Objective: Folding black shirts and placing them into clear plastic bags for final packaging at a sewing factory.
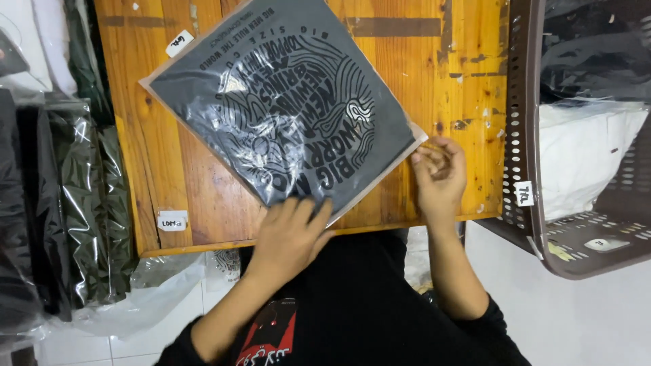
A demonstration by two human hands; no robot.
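A folded grey printed shirt in a clear plastic bag (271,95) lies at an angle on a small wooden table (461,74). My left hand (291,234) rests flat on the bag's near corner, fingers spread. My right hand (441,173) is at the bag's right corner, its fingers curled and pinching the edge of the plastic there. My black sleeves and shirt fill the bottom of the view.
A brown perforated plastic basket (525,135) with bagged black and white garments stands at the right. Stacks of bagged dark clothes (74,203) stand at the left. Small white paper labels (172,220) are stuck on the table. White tiled floor lies below.
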